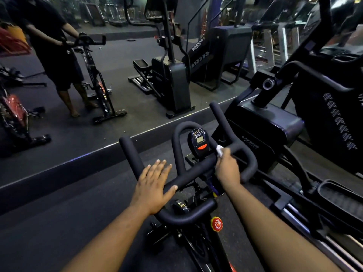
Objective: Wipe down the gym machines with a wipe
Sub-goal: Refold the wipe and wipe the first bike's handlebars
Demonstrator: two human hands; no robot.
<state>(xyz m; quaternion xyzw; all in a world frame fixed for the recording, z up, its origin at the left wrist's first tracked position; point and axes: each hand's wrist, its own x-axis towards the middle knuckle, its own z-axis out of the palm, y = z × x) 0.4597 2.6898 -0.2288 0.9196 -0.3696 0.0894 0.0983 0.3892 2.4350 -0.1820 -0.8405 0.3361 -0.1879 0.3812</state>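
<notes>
An exercise bike stands right in front of me, its black padded handlebar [188, 173] spreading into curved horns. A small console [198, 141] with a grey screen and an orange button sits at its centre. My right hand [227, 169] is shut on a white wipe [219, 150], pressing it against the bar just right of the console. Only a corner of the wipe shows past my fingers. My left hand [155, 185] lies flat and open on the left part of the bar, fingers spread.
A large wall mirror [98, 95] faces me, with its lower edge along a dark ledge; it reflects a person at a bike. A black stepper machine [284, 122] stands close on the right. A red knob [216, 223] sits below the handlebar. Dark floor lies to the left.
</notes>
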